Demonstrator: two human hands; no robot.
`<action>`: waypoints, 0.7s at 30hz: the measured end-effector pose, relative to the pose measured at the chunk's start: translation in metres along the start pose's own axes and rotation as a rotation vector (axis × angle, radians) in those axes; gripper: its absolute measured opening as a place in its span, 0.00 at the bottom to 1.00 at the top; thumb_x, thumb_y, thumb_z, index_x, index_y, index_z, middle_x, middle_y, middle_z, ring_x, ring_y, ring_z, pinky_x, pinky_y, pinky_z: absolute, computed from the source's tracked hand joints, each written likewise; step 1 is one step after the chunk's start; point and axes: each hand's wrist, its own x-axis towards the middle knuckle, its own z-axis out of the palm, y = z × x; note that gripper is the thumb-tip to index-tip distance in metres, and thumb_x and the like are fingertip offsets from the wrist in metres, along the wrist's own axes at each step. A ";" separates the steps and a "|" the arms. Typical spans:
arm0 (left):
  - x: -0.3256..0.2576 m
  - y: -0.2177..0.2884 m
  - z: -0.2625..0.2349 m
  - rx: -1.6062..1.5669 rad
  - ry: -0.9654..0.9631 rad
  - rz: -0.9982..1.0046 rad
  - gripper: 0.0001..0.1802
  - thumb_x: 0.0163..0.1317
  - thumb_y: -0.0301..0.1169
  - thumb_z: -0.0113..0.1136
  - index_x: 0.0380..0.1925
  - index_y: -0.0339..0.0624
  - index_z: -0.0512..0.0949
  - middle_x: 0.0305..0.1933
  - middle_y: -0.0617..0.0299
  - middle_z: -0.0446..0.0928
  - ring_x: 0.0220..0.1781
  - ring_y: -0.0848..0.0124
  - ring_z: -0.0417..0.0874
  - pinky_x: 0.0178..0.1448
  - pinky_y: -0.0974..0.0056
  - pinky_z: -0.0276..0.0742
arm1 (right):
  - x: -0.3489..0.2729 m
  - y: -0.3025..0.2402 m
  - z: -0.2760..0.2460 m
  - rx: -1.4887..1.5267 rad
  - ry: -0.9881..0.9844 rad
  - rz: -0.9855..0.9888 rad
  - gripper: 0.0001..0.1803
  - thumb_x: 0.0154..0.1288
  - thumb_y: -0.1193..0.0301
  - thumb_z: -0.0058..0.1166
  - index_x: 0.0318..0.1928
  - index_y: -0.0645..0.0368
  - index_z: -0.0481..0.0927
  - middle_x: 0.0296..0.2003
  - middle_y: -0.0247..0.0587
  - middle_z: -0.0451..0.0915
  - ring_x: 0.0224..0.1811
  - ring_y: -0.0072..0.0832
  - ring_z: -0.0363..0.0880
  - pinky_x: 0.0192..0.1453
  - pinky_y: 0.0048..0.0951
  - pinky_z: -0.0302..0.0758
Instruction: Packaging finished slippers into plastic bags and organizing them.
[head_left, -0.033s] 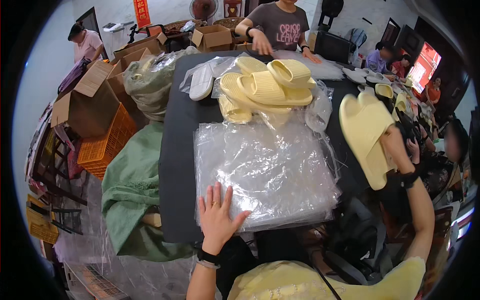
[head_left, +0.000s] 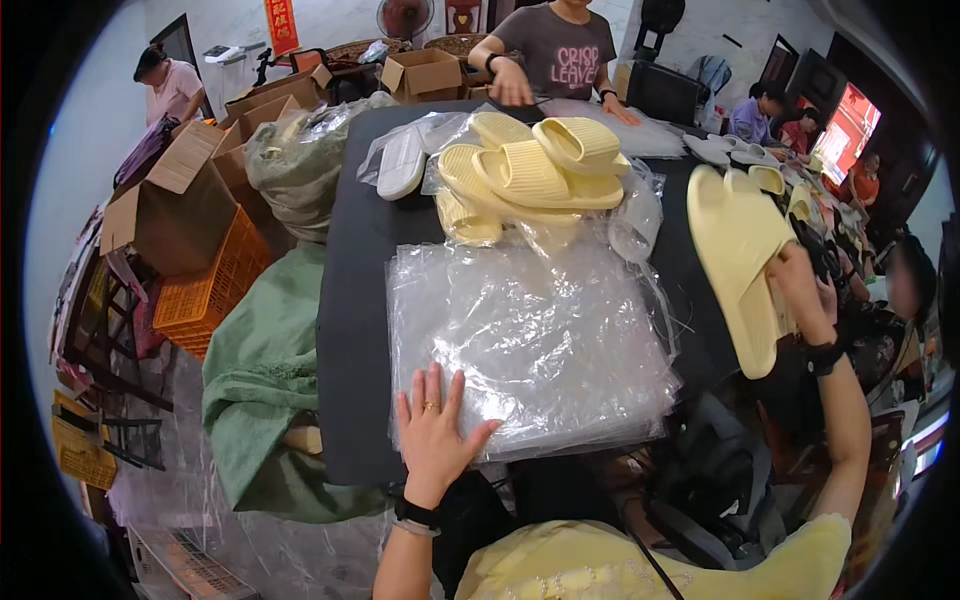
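My left hand [head_left: 436, 440] lies flat with spread fingers on the near left corner of a stack of clear plastic bags [head_left: 540, 340]. Off the right side of the black-topped table [head_left: 352, 380], my right hand [head_left: 800, 290] grips a pale yellow pair of slippers [head_left: 730, 250] at the strap. The pair is held toe end down; my fingertips are partly hidden behind it. Beyond the bags, several pale yellow ribbed slippers [head_left: 545, 170] are piled up, some in clear plastic. Left of that pile lies a white slipper [head_left: 402, 165] in a clear bag.
Across the table a person [head_left: 555, 50] has both hands near more clear sheets [head_left: 640, 140]. Several slippers [head_left: 735, 150] and seated people [head_left: 755, 115] are at the right. To the left stand a full sack [head_left: 300, 180], an orange crate [head_left: 205, 300], cardboard boxes [head_left: 180, 220] and green cloth [head_left: 265, 380].
The slippers in my right hand have turned slightly and shifted a little right, so one now overlaps the other more. My left hand stays put. The person opposite has moved a hand slightly left.
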 end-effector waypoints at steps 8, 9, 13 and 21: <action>-0.001 0.002 -0.005 0.071 -0.188 -0.039 0.38 0.50 0.58 0.57 0.57 0.46 0.70 0.62 0.50 0.64 0.68 0.53 0.58 0.69 0.45 0.47 | -0.048 -0.155 0.156 0.357 -0.412 -0.594 0.15 0.46 0.77 0.53 0.39 0.61 0.81 0.32 0.43 0.82 0.32 0.31 0.79 0.39 0.30 0.75; -0.012 -0.010 0.011 -0.213 -0.111 -0.076 0.36 0.50 0.55 0.58 0.55 0.45 0.70 0.60 0.51 0.66 0.66 0.53 0.60 0.68 0.46 0.49 | -0.062 -0.177 0.181 0.520 -0.484 -0.673 0.13 0.46 0.75 0.54 0.36 0.63 0.81 0.31 0.47 0.81 0.31 0.36 0.79 0.39 0.32 0.74; -0.043 -0.032 0.059 -1.069 0.091 -0.324 0.32 0.53 0.51 0.56 0.54 0.43 0.70 0.56 0.50 0.71 0.60 0.52 0.67 0.65 0.50 0.57 | -0.091 -0.181 0.266 0.357 -0.697 -0.561 0.15 0.50 0.65 0.56 0.28 0.69 0.78 0.22 0.56 0.76 0.26 0.41 0.78 0.33 0.36 0.73; -0.003 0.003 0.003 0.121 -0.049 -0.050 0.39 0.50 0.62 0.55 0.57 0.51 0.69 0.67 0.55 0.59 0.69 0.50 0.54 0.63 0.32 0.44 | -0.044 -0.058 0.265 0.081 -0.546 -0.187 0.19 0.55 0.61 0.54 0.31 0.69 0.78 0.27 0.55 0.79 0.30 0.44 0.80 0.36 0.39 0.74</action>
